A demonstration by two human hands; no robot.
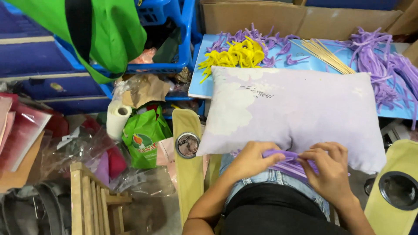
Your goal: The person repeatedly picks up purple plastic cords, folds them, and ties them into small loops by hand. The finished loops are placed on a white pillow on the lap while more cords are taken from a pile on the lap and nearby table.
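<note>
I am looking down at a pale lilac pillow [300, 111] lying across my lap, its far edge touching a blue board [305, 61]. On that board, purple foam strips [383, 65] are sprawling at the right, yellow foam curls [235, 55] are piling up at the left, and thin wooden sticks [324, 54] are lying between them. At the pillow's near edge, my left hand [250, 161] and right hand [328, 169] are both pinching one purple foam strip [283, 154], fingers closed on it.
</note>
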